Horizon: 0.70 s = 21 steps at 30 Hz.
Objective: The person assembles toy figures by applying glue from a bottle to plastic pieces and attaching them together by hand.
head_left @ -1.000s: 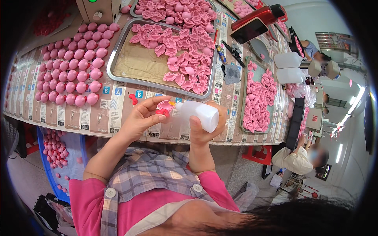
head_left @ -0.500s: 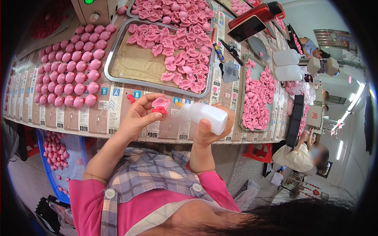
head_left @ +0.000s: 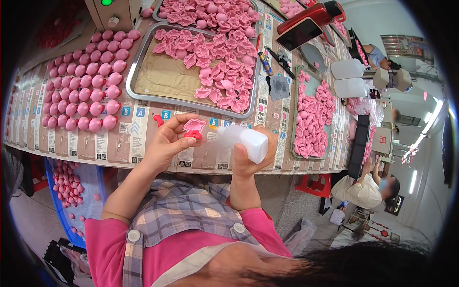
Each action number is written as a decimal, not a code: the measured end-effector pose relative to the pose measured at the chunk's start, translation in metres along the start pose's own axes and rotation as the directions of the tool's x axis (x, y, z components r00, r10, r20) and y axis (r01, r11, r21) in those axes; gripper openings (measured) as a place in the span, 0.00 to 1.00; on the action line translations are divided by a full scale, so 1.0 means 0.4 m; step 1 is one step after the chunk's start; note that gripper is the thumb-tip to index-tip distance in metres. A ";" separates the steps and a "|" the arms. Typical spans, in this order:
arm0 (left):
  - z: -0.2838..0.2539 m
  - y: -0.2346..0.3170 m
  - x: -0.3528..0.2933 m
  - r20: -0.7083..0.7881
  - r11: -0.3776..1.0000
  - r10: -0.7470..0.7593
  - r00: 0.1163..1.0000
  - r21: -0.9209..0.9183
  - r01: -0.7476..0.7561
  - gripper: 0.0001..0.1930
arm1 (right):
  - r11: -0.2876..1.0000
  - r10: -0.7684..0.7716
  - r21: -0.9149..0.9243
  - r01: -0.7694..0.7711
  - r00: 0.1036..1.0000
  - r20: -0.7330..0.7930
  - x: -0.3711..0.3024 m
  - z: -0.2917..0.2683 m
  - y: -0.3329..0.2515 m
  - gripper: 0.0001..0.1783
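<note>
Between the thumb and fingers of my left hand (head_left: pixel 168 142) is a small pink and red plastic toy part (head_left: pixel 193 128), its hollow pink shell on top of a red lower piece. My right hand (head_left: pixel 253 153) is wrapped around a translucent white squeeze bottle (head_left: pixel 241 141), tilted on its side. Its yellow tip (head_left: pixel 213 127) points left at the toy part, just short of it. Behind my left hand a small red piece (head_left: pixel 158 119) lies on the table.
Rows of pink rounded parts (head_left: pixel 85 94) stand at the left. A metal tray (head_left: pixel 165 79) of pink shells lies ahead, a green tray (head_left: pixel 297 152) of more at right. Farther back are a phone (head_left: pixel 300 34) and white bottles (head_left: pixel 348 69). A blue bin (head_left: pixel 60 208) sits below the table.
My right hand has moved slightly left with the squeeze bottle, turning its base more toward me. The left hand and its toy part stay nearly still.
</note>
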<state>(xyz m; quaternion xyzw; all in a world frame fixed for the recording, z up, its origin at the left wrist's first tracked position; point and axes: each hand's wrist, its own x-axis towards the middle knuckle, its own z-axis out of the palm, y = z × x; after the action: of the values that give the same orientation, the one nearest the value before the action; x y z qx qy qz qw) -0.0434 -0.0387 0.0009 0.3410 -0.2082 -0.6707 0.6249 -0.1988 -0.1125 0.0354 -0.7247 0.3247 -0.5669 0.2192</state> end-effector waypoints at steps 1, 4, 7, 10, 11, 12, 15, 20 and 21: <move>0.000 0.000 0.000 -0.007 1.000 -0.001 1.000 0.002 0.001 0.23 | 0.999 -0.025 0.022 0.025 1.000 -0.004 0.003 0.004 -0.004 0.27; -0.001 0.000 0.002 -0.007 1.000 0.012 1.000 0.013 -0.012 0.22 | 0.997 -0.060 0.044 0.059 0.998 0.020 0.006 0.006 -0.008 0.25; -0.004 -0.002 0.000 -0.018 1.000 0.014 1.000 0.005 -0.014 0.22 | 0.995 -0.082 0.056 0.079 0.995 0.056 0.004 0.007 -0.007 0.25; -0.006 -0.002 0.003 -0.024 1.000 0.002 1.000 0.017 -0.001 0.22 | 0.995 -0.079 0.063 0.074 0.995 0.068 -0.005 0.006 -0.010 0.24; -0.006 -0.001 0.002 -0.025 1.000 0.002 1.000 0.018 -0.001 0.22 | 0.996 -0.062 0.070 0.057 0.995 0.074 -0.008 0.006 -0.010 0.25; -0.005 -0.001 0.002 -0.029 1.000 0.000 1.000 0.011 0.001 0.22 | 0.996 -0.062 0.070 0.057 0.995 0.073 -0.010 0.006 -0.006 0.25; -0.001 -0.002 0.005 -0.045 1.000 -0.015 0.999 0.008 0.015 0.24 | 0.999 0.010 0.040 -0.006 0.994 -0.109 -0.004 -0.009 0.006 0.24; -0.019 -0.005 -0.003 -0.084 1.000 0.018 0.996 0.024 -0.016 0.26 | 0.889 0.458 0.140 -0.436 0.847 -0.270 0.093 -0.095 0.095 0.14; -0.022 -0.007 -0.003 -0.048 1.000 0.010 0.999 0.017 -0.009 0.26 | 0.868 0.493 0.076 -0.491 0.831 -0.257 0.101 -0.124 0.146 0.14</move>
<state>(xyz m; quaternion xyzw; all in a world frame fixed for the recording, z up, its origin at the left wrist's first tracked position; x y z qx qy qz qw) -0.0391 -0.0359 -0.0070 0.3614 -0.2003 -0.6575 0.6300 -0.2537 -0.1796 0.0357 -0.5327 0.5247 -0.5850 0.3141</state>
